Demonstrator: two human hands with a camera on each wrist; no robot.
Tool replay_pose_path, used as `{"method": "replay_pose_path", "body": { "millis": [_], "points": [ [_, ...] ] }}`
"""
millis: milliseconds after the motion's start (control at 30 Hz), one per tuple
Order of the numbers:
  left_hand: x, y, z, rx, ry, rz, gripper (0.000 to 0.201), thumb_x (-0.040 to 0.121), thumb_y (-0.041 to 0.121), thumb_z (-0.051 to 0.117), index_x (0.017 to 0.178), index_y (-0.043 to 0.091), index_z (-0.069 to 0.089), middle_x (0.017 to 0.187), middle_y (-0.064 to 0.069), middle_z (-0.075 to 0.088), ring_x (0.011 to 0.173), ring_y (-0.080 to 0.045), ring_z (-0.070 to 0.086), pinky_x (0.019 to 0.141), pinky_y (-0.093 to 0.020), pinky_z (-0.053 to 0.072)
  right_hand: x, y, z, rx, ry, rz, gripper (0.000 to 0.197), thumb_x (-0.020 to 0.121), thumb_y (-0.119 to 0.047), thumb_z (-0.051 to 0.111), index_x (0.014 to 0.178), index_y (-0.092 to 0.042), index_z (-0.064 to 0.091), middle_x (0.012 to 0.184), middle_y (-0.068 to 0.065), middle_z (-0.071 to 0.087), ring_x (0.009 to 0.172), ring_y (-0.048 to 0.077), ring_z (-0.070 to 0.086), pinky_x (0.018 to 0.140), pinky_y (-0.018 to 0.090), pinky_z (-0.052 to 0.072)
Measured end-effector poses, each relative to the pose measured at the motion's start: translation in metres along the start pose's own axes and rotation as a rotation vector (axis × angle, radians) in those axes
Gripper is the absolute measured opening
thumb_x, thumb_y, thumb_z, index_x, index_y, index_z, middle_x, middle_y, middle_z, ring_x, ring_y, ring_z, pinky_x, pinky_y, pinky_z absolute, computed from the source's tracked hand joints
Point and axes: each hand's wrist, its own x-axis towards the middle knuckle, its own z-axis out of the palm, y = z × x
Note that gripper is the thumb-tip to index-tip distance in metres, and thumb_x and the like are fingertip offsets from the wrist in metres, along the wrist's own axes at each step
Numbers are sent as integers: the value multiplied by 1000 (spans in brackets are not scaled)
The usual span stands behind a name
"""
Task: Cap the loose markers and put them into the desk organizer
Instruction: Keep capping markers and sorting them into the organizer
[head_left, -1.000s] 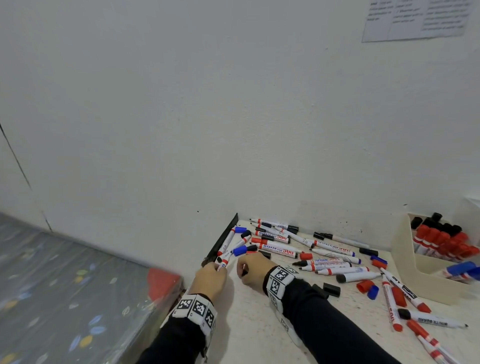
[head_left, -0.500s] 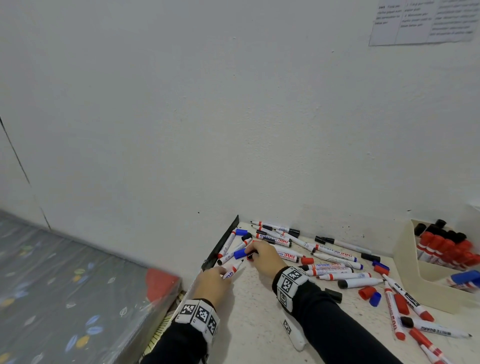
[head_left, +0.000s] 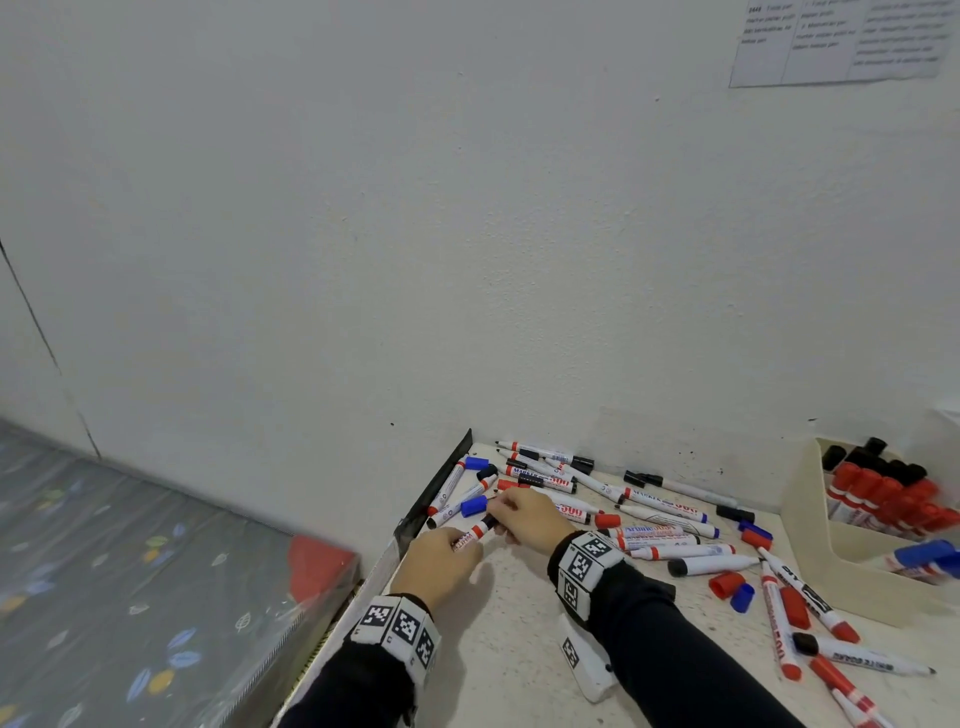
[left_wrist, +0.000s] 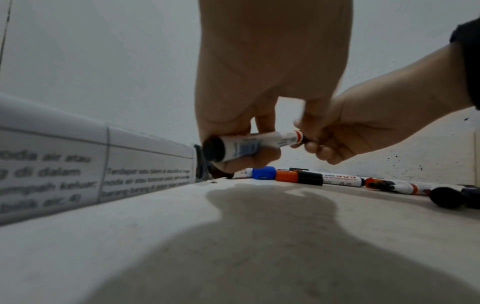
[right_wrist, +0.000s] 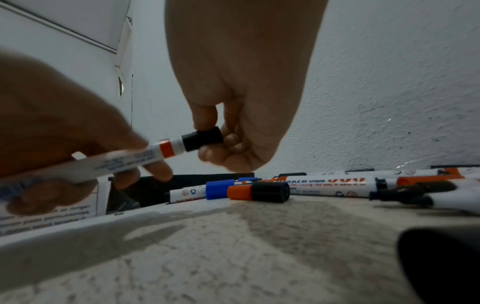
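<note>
The tabletop (head_left: 519, 623) carried a scatter of loose markers (head_left: 660, 506) and caps from 12 to 4 o'clock of the hands. The desk organizer (head_left: 810, 525) stood at the 3 o'clock edge, its compartments holding capped red, black and blue markers. The left hand (head_left: 441, 561) grasped a white marker (left_wrist: 249, 145) by the barrel, above the tabletop near the 9 o'clock corner. The right hand (head_left: 524, 519), at 1 o'clock of the left, pinched the black cap (right_wrist: 203, 137) seated on that marker's tip, beside its red band. A blue cap (right_wrist: 219, 188) lay just beyond them.
</note>
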Motion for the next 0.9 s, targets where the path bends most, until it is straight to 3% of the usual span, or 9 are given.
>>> {"method": "replay_pose_path", "body": {
  "millis": [100,167,267,367,467,533,700,833,900],
  "points": [
    [-1,4,3,-37,95,12,29,80,19,69,107,20,57,96,5,52,79,-5,50,68,-13,37,-2,1,-7,-55,80,10,43,97,-46,37,69,-15,46,61,-3,42,54,11,38,56,23,33],
    [-4,10,2,-66,174,44,25,78,15,70,98,21,56,87,7,53,74,-4,51,59,-8,35,-4,1,-10,-43,125,20,50,98,-47,33,57,-17,38,56,-3,34,52,12,33,55,25,28],
    [-8,22,2,-37,268,104,17,77,20,72,86,26,59,80,13,56,79,-9,55,65,-15,42,-7,3,-17,11,163,78,50,99,-42,32,54,-18,35,54,-2,32,51,12,32,56,27,29],
    [-9,34,4,74,302,148,14,80,33,69,93,28,66,87,13,62,83,-6,57,72,-23,47,-9,8,-24,29,200,142,48,98,-40,30,56,-17,33,56,-1,32,52,14,32,58,28,29],
    [-7,40,11,123,281,186,23,86,38,61,105,28,67,96,10,66,88,-7,58,75,-25,50,-15,11,-31,38,218,170,42,99,-33,27,62,-16,34,58,0,33,56,14,33,61,29,31],
    [-6,44,17,165,257,214,25,91,40,53,107,27,66,94,8,67,87,-8,59,71,-23,49,-19,12,-34,54,238,174,35,100,-26,24,71,-12,38,60,0,34,55,12,34,56,26,30],
    [-8,54,33,74,128,208,32,96,37,44,69,23,54,65,7,53,61,-5,48,58,-20,40,-25,20,-44,74,261,156,40,98,-26,30,59,-16,30,56,1,33,53,15,33,54,30,25],
    [-9,65,38,-75,17,169,31,99,32,40,97,14,66,86,6,61,78,-3,54,75,-20,42,-27,28,-47,110,259,169,37,95,-30,33,60,-18,33,58,0,33,55,14,32,59,30,28],
    [-10,72,39,-157,-54,99,35,99,33,37,100,12,65,82,7,57,71,-2,49,71,-20,40,-30,31,-50,122,272,142,37,95,-31,34,60,-19,34,58,-1,34,55,14,32,58,29,27]
  ]
}}
